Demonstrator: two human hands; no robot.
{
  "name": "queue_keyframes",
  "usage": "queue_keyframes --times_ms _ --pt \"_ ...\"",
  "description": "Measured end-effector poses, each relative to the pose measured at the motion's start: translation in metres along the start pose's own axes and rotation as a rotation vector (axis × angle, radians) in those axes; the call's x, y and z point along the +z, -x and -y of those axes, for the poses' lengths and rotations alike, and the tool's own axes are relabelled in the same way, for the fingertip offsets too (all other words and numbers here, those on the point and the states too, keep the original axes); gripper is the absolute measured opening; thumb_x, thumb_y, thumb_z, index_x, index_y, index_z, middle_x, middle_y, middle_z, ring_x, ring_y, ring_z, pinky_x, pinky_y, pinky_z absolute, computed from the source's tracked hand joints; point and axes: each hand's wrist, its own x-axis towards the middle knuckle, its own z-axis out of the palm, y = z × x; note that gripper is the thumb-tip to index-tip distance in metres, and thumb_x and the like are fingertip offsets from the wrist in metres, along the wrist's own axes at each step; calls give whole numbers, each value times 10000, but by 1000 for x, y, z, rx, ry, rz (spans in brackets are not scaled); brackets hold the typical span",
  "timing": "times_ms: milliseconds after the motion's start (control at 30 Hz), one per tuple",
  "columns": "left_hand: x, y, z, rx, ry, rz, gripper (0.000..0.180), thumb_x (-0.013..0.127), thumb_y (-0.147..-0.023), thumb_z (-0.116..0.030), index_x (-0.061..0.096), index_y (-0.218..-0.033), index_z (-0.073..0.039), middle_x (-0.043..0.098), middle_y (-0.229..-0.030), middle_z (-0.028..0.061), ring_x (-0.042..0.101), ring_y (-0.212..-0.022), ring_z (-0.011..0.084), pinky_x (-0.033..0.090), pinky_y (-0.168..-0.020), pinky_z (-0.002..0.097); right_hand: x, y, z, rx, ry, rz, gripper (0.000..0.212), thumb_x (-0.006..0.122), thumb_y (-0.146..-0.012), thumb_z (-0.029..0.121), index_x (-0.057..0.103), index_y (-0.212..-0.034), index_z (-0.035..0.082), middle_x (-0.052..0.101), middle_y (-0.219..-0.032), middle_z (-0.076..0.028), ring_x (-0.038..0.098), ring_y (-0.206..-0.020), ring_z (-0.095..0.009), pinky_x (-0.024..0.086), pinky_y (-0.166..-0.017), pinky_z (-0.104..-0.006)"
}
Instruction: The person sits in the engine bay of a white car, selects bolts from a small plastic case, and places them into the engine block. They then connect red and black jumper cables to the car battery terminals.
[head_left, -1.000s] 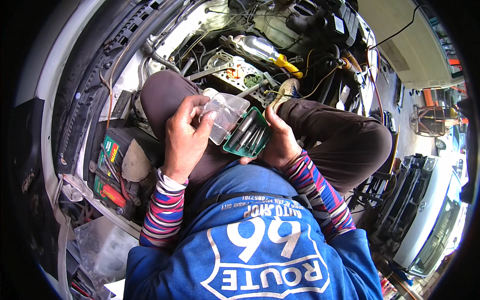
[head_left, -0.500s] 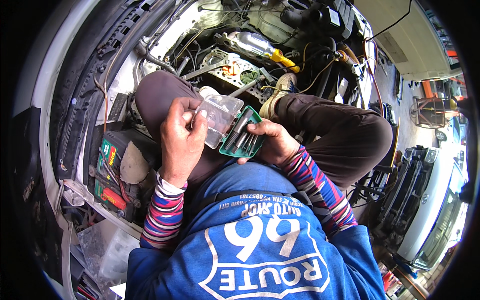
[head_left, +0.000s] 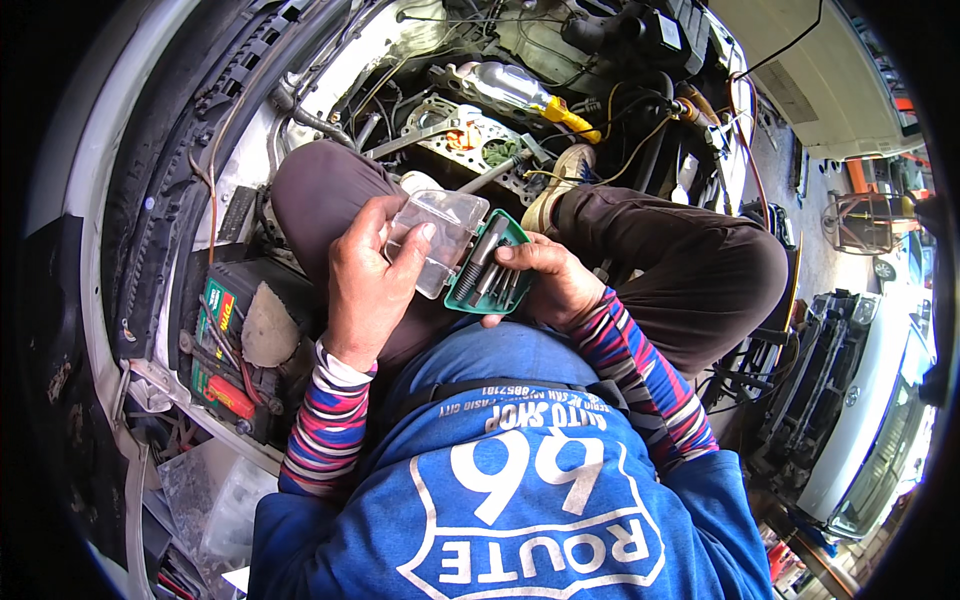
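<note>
Left hand (head_left: 370, 285): fingers curled, closed on the clear plastic lid (head_left: 440, 240) of a small case; thumb lies on the lid's upper face, fingertips wrap its near edge. The lid stands swung open, hinged along its right side to the tray.

Right hand (head_left: 555, 285): cupped under the green tray (head_left: 492, 270) of the same case, fingers bent round its far side, thumb resting across the tray's right edge. The grip is closed on the tray.

Case contents: several dark metal bits (head_left: 485, 265) lying side by side in the tray's slots, just left of the right thumb; one longer bit sits angled across the upper end. Exact number cannot be told.

Position: case held between the two hands, above the person's lap, both hands touching it.

Surroundings: dark trousers (head_left: 680, 260) beyond the right hand; engine bay with a yellow-handled work lamp (head_left: 525, 90) well beyond both hands; car battery (head_left: 235, 340) left of the left hand.
</note>
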Motion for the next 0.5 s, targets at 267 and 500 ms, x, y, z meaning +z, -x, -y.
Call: queue_keyframes --times_ms 267,500 --pt "-1 -2 -1 14 -78 -1 226 711 -935 -62 637 -1114 55 756 -969 215 760 -901 227 575 -756 333 3 -1 1 5 15 -9 498 697 -918 279 606 -1335 22 731 -1144 -129 738 -968 -262 658 -718 -429" --pt "-3 -2 2 62 -122 -15 252 708 -932 -59 647 -1150 51 751 -936 198 756 -862 230 574 -746 339 0 -2 2 24 -25 44 516 679 -918 298 592 -1354 36 723 -1174 -128 729 -1012 -263 656 -718 -425"
